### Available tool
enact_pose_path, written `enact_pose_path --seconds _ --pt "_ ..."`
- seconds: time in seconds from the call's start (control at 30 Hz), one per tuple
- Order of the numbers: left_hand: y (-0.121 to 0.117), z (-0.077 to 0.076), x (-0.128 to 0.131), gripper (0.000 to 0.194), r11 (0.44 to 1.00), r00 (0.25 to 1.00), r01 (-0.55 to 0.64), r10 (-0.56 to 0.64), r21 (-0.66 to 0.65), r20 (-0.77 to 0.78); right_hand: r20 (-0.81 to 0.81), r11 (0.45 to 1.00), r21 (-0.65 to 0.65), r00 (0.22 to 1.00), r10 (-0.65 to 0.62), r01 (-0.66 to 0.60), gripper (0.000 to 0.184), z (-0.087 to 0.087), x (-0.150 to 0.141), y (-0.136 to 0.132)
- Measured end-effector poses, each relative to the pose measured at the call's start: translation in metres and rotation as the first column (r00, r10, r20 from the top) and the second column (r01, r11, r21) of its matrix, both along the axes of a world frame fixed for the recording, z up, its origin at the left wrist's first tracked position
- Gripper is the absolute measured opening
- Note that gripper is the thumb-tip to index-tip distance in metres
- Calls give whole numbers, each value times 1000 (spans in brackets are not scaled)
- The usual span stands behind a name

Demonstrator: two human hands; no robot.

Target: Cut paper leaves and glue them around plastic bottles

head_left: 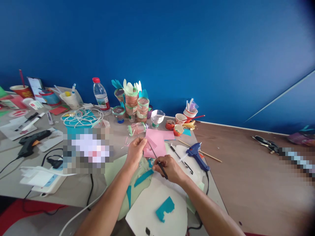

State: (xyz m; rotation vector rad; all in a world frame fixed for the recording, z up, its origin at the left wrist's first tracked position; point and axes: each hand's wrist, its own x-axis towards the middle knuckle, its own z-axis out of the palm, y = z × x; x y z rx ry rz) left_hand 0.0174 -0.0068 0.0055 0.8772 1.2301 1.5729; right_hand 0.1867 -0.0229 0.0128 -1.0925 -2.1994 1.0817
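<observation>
My right hand (169,167) grips a pair of scissors (154,152) by its dark handles, the thin blades pointing up and left. Thumb and fingers of my left hand (137,151) are pinched together by the blade tips, on what looks like a small piece of pink paper (151,143). Behind it lies a larger pink sheet (159,149). Below my hands are teal paper scraps (143,178) on a pale green sheet (120,196). A cut teal piece (165,208) rests on white paper (145,209) nearer me.
A blue glue gun (195,154), a black pen (180,159) and a wooden stick (211,156) lie to the right. Decorated cups (131,101) and a bottle (100,96) stand along the blue wall. At left are a black glue gun (31,142) and a power strip (50,183) with cables.
</observation>
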Motion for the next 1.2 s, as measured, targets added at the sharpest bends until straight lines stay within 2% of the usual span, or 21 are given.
enact_pose_path --seconds 0.27,0.53,0.9,1.2 --pt "0 -1 0 32 1000 1000 -4 4 -6 -4 -21 999 -37 1000 2 -3 42 -5 1 1" --pt "2 -6 0 33 999 997 33 -32 -6 68 -91 993 -115 995 -40 30 37 -9 0 1" --pt "1 3 3 32 994 938 83 -52 -77 342 -53 996 -73 997 -49 45 37 -7 1 2" --pt "-5 7 11 34 963 920 251 -205 -99 335 -72 994 -76 994 -80 74 35 -9 2 4"
